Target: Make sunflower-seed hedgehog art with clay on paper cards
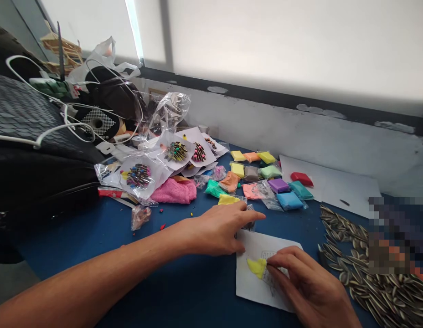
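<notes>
A white sheet of paper (247,284) with a pencil drawing lies on the blue table. Flattened yellow clay (257,268) covers part of the drawing. My right hand (309,282) is over the paper, thumb and forefinger pinched at the clay's right edge. Whatever sits between those fingertips is too small to make out. My left hand (220,230) reaches past the paper's upper left corner, its fingers stretched apart and nothing visible in them. Just beyond it is a yellow clay packet (228,199), partly hidden by the hand; whether they touch I cannot tell.
Several coloured clay packets (251,173) lie toward the wall. Striped sunflower seeds (379,282) are heaped at right. Paper sheets bearing seed-and-clay pieces (139,175) and a pink cloth (175,190) lie at left. A black bag (37,159) and white cables stand at the far left.
</notes>
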Demonstrator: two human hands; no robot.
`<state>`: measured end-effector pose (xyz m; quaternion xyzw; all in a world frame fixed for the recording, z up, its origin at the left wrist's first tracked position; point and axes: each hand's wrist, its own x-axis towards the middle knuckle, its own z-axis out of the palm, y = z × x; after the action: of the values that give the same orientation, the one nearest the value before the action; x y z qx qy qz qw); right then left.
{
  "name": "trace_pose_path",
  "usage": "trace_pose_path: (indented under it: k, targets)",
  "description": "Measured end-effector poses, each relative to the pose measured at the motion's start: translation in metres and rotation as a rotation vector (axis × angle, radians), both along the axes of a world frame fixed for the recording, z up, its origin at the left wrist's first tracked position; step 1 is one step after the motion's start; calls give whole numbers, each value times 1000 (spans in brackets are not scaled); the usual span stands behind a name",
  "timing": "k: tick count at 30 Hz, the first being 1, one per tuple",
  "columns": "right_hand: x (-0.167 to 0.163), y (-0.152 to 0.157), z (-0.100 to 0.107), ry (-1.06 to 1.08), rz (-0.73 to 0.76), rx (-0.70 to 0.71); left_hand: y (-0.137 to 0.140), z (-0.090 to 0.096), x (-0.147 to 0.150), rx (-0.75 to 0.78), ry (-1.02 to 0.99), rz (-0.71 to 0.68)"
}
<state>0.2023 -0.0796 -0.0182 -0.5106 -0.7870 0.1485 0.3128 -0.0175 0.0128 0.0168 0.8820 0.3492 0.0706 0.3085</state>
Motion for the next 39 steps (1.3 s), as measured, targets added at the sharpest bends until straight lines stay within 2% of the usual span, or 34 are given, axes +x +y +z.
trace_pose_path:
  k: [7, 20, 30, 39]
  targets:
    - [3, 3, 0, -119, 94, 41, 1, -1, 0, 30, -21, -11]
    - [1, 1, -4, -304, 95, 107, 2, -1, 0, 15, -3, -12]
    - [6, 0, -7, -438, 164, 283, 1, 2, -1, 12, -6, -21]
    - [15, -3, -7, -498, 193, 355, 2, 1, 1, 17, -16, -14]
